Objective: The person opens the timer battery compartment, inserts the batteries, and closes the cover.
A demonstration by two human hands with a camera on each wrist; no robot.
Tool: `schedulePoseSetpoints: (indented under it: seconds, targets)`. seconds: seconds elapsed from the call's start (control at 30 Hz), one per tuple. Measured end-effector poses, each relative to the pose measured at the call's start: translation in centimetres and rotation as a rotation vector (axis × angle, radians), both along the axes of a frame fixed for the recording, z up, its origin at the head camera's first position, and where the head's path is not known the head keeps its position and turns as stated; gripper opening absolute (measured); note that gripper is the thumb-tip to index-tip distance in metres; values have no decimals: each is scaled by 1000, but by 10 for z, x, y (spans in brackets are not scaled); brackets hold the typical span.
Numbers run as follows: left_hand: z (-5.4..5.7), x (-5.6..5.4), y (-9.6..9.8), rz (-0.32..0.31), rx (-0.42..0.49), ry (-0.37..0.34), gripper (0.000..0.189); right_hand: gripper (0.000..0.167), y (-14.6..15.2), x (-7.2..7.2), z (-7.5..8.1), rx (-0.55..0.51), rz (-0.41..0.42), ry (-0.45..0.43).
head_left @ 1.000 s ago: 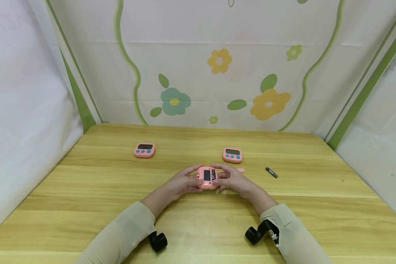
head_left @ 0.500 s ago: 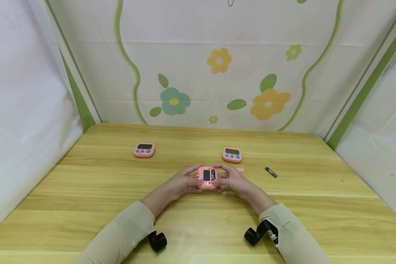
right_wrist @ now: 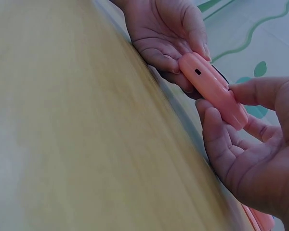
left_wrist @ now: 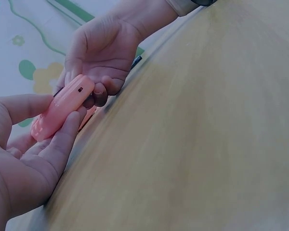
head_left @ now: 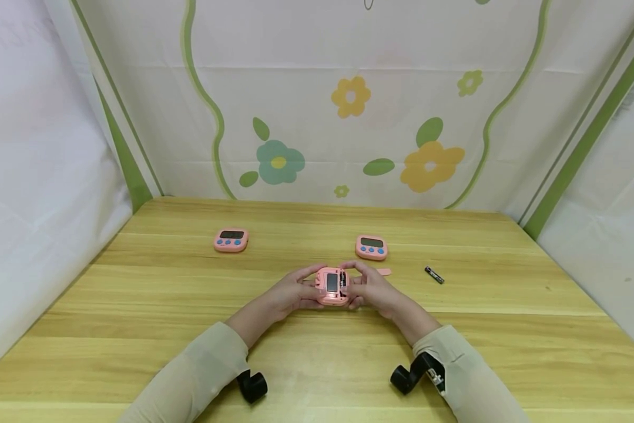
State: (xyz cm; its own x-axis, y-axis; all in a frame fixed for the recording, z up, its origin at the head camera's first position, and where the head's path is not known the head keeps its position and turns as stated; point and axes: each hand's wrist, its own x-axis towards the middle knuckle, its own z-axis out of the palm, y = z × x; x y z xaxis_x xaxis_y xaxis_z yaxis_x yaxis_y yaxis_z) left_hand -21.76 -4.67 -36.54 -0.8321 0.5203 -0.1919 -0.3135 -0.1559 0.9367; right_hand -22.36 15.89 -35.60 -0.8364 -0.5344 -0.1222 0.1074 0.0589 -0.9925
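Head view is showing the wooden surface (head_left: 317,358) reaching back to a far edge, where a flowered cloth wall (head_left: 306,106) is hanging, and its two side edges are running well outside both forearms. Two pink timers, a left one (head_left: 231,240) and a right one (head_left: 371,248), are lying between that far edge and the hands. A loose battery (head_left: 434,275) is lying farther right, well apart from the fingers, while a small pink piece (head_left: 383,272) is showing just beyond the right hand (head_left: 373,289).

Compared with half a second ago, the held timer (head_left: 333,286) is sitting at a slightly different tilt, its rectangular panel now looking paler. The right index finger is standing a touch higher; the loose battery and the other timers are staying put.

Both forearms, in beige sleeves, are angling inward, bringing the hands together at the held timer near the middle. Its open compartment (head_left: 343,279) is facing up on the right. The left hand (head_left: 294,292) is gripping one end, thumb above and fingers beneath; the right hand is holding the other end, fingers bent around it, thumb at the compartment.
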Motion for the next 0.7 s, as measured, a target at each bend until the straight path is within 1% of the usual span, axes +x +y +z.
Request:
schedulePoseSetpoints:
  seconds: [0.13, 0.23, 0.37, 0.53, 0.7]
  targets:
    - [0, 0, 0, 1, -4, -3, 64, 52, 1, -2, -1, -14, 4, -31]
    - [0, 0, 0, 10, 3, -7, 63, 55, 4, -3, -1, -5, 10, -52]
    - [1, 0, 0, 25, 15, -5, 64, 53, 10, -6, 3, 25, 7, -28]
    - [1, 1, 0, 34, 11, -7, 65, 46, 21, -11, 9, 31, -36, 8]
    - [0, 0, 1, 35, -9, -8, 65, 43, 37, -14, 17, 58, -63, 69]
